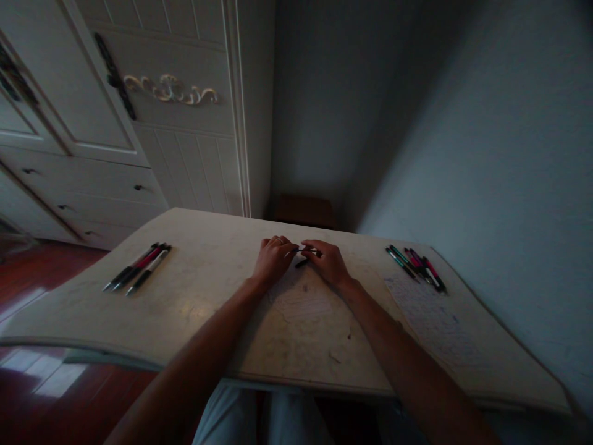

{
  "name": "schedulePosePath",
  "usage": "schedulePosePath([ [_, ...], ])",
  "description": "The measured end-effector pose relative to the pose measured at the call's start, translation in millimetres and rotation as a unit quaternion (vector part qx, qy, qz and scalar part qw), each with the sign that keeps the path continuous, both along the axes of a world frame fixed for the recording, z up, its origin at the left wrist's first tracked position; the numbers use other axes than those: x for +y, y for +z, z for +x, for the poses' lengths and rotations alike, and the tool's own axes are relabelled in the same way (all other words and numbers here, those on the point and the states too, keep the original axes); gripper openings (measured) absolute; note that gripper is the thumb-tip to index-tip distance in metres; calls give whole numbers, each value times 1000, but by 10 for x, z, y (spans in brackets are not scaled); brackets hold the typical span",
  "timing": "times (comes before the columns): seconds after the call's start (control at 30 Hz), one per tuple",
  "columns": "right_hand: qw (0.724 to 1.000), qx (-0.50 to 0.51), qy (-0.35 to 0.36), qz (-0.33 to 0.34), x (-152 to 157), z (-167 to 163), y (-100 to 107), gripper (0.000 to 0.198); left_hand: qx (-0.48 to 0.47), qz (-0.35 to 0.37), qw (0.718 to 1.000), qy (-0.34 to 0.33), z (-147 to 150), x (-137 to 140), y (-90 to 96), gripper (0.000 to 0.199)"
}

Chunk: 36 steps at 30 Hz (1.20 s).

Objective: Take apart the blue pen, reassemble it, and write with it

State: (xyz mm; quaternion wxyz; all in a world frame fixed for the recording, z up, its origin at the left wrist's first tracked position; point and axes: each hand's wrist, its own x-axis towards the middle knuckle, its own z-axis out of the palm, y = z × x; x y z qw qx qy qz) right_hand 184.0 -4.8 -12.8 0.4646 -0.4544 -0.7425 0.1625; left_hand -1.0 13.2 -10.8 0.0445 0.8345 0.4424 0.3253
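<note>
Above the middle of the table, my left hand [275, 256] and my right hand [328, 261] face each other with their fingertips pinched. Between them runs a thin pen part [306, 250], slim like a refill, dark toward the left. Both hands are closed on it, one at each side; its ends are hidden by the fingers. Just below, a short dark piece [301, 262] that looks like a pen barrel or cap shows beside my right fingers; I cannot tell whether they touch it.
Several pens [141, 266] lie side by side on the left of the white table [199, 241]. At the right, more pens [419, 266] rest near a handwritten paper [430, 318]. Another written sheet [301, 303] lies between my forearms. A wall [519, 185] borders the right; a white cabinet [194, 148] stands behind.
</note>
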Motion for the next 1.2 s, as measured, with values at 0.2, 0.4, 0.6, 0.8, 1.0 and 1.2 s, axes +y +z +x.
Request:
schedulePosePath([
  [0.2, 986, 135, 15, -92, 32, 25, -22, 70, -72, -13, 997, -12, -13, 37, -24, 18],
  [0.4, 971, 218, -20, -91, 150, 204, -49, 83, -178, -17, 984, 1, -37, 98, -31, 17],
  [0.6, 997, 24, 15, -69, 127, 289, -97, 38, -215, -26, 975, 38, -65, 146, -42, 17],
  [0.8, 994, -76, 33, -73, 79, 211, -56, 8, -138, -21, 989, 54, -82, 114, -25, 16],
  [1.0, 999, 20, -40, -29, 83, 259, 20, 13, -89, -13, 991, 101, -108, 68, 30, 17],
  [1.2, 996, 57, -70, -29, 95, 300, 3, 15, -51, 2, 988, 144, -155, 70, 25, 21],
])
